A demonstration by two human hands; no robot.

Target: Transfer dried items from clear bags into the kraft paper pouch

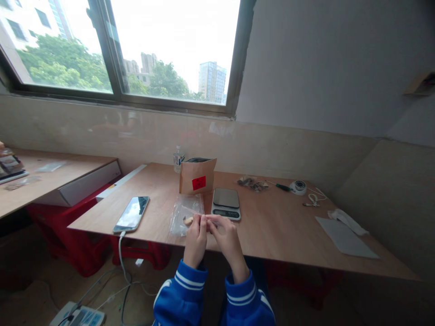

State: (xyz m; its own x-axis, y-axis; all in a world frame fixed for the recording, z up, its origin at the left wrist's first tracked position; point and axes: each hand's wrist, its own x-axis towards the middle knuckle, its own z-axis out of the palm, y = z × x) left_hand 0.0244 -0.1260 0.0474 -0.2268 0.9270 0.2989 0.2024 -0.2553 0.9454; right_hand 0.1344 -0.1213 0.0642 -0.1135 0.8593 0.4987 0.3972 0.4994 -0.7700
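Note:
My left hand (pixel 196 237) and my right hand (pixel 224 234) meet at the table's front edge, fingers pinched together. Between them is what looks like a small clear plastic bag, mostly hidden by the fingers. Tan and dark pieces (pixel 188 221) show at the left of my left hand; whether they are inside the bag I cannot tell. Clear plastic bags (pixel 177 219) lie flat just beyond that hand. Right behind my hands sits a digital kitchen scale (pixel 226 199) with a bare steel plate. An open kraft paper pouch (pixel 197 177) with a red label stands upright behind the bags.
A charging phone (pixel 132 213) lies at the left. Farther back are a plastic bottle (pixel 178 159), bagged dark pieces (pixel 252 183), a green-handled screwdriver (pixel 282 187) and a white dome camera (pixel 298 187). A white sheet (pixel 345 237) is at the right.

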